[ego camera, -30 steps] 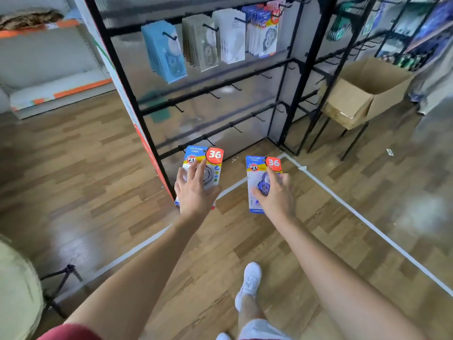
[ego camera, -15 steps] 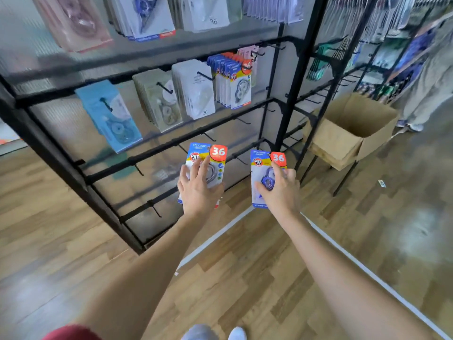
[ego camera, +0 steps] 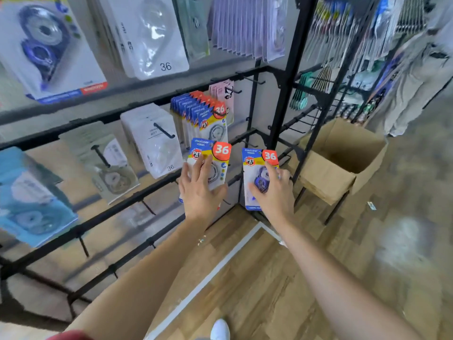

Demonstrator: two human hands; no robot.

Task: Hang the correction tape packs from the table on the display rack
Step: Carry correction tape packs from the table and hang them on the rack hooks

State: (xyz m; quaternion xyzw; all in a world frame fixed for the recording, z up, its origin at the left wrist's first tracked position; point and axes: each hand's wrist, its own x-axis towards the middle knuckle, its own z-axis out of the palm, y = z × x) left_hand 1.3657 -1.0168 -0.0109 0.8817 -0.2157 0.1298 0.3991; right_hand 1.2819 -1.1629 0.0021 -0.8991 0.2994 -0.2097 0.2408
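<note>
Packs of correction tape, one in each hand, are held upright in the air in front of the rack (ego camera: 285, 94), a black frame of bars and pegs that fills the left and top of the view. Past its corner post an open brown box (ego camera: 326, 177) sits on a thin-legged stand above the wood floor (ego camera: 257, 278). On the middle bar a row of hung packs (ego camera: 203, 114) of the same kind (same red "36" disc) sits on a peg, with white packs (ego camera: 157, 148) just to its left. The left hand (ego camera: 198, 195) grips the left pack (ego camera: 221, 149) just below that row, with fingers spread over the blister and the thumb at its right edge. The right hand (ego camera: 274, 195) pinches the right pack (ego camera: 248, 173) near the post, with the forefinger laid up over the blister and the thumb at its left.
</note>
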